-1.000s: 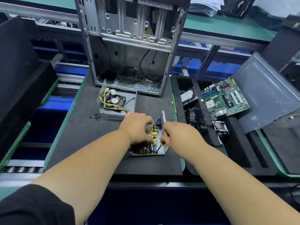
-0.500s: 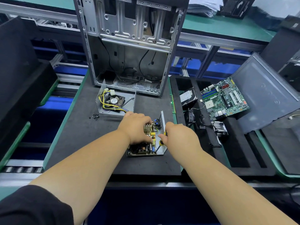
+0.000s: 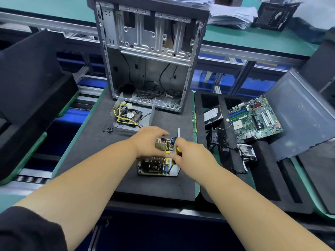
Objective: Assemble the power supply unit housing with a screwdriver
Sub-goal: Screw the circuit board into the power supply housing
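- Head view: the left hand (image 3: pixel 151 142) lies palm down over the far part of the open grey-metal power supply tray with its green and yellow circuit board (image 3: pixel 156 164), fingers curled over the components and holding the unit steady on the dark foam mat (image 3: pixel 94 151).
- The right hand (image 3: pixel 190 154) grips the yellow-and-black-handled screwdriver (image 3: pixel 176 153), fingers wrapped round the handle; the shaft runs down and near, toward the tray's near right corner. The tip is too small to make out.
- Against the frames half a second and a second ago, both hands sit in nearly the same place on the unit; the right hand has closed in slightly toward the left. No part has come or gone. Judgement: a screw at that corner is being driven, and the board is not yet fully fastened.
- The other housing half, a bent grey-metal shell holding a black fan and yellow wires (image 3: pixel 130 115), sits apart on the mat, far and left of the hands, so closing the housing is still to come.
- A small heap of black screws (image 3: pixel 109 130) lies just left of that shell.
- The empty silver computer case (image 3: pixel 150 57) stands upright at the far edge; a green motherboard (image 3: pixel 255 118) lies in the black foam tray to the right.
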`<state>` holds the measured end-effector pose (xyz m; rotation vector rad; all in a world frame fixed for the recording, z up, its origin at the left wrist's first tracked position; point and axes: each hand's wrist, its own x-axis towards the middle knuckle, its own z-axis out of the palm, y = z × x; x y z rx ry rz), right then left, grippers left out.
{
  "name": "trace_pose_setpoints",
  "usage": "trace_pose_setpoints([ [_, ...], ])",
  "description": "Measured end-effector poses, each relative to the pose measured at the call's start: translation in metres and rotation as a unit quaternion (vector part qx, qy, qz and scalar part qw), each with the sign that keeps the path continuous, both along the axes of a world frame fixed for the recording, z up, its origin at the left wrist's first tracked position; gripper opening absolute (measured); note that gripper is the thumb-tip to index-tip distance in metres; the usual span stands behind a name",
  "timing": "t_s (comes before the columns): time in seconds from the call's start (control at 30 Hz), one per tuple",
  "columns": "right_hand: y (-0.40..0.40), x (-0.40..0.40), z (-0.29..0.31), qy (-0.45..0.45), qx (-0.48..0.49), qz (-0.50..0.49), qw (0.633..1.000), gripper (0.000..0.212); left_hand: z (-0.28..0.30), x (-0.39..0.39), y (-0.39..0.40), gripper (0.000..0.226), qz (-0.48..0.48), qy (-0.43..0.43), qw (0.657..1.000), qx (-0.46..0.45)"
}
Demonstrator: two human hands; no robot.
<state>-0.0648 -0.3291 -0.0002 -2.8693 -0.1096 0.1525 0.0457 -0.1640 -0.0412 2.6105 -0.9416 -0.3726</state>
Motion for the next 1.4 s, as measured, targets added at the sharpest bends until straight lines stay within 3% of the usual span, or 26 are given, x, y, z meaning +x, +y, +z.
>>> trace_pose_setpoints([
  [0.17,-0.021,0.004,0.025,-0.069,0.061,0.022,0.995,0.018,0.031,-0.015,0.015,0.050,0.154,0.009,0.969,-0.190],
  [0.37,-0.025,0.021,0.055,-0.127,0.195,0.020,0.972,0.013,0.045,-0.039,0.039,0.025,0.306,0.031,0.886,-0.346],
  [0.47,-0.015,0.030,0.058,-0.121,0.253,0.032,0.959,0.014,0.044,-0.047,0.057,0.018,0.354,0.034,0.849,-0.392],
  [0.57,0.002,0.043,0.058,-0.118,0.267,0.037,0.956,0.014,0.042,-0.045,0.077,0.016,0.383,0.026,0.836,-0.392],
  [0.73,0.036,0.068,0.055,-0.122,0.266,0.050,0.955,0.012,0.038,-0.029,0.113,0.016,0.404,0.017,0.830,-0.384],
  [1.1,0.111,0.128,0.038,-0.095,0.255,0.022,0.962,0.008,0.010,0.038,0.194,0.018,0.410,0.033,0.850,-0.328],
  [1.4,0.152,0.156,0.020,-0.057,0.230,-0.015,0.971,0.009,-0.040,0.083,0.212,0.014,0.368,0.082,0.905,-0.199],
])
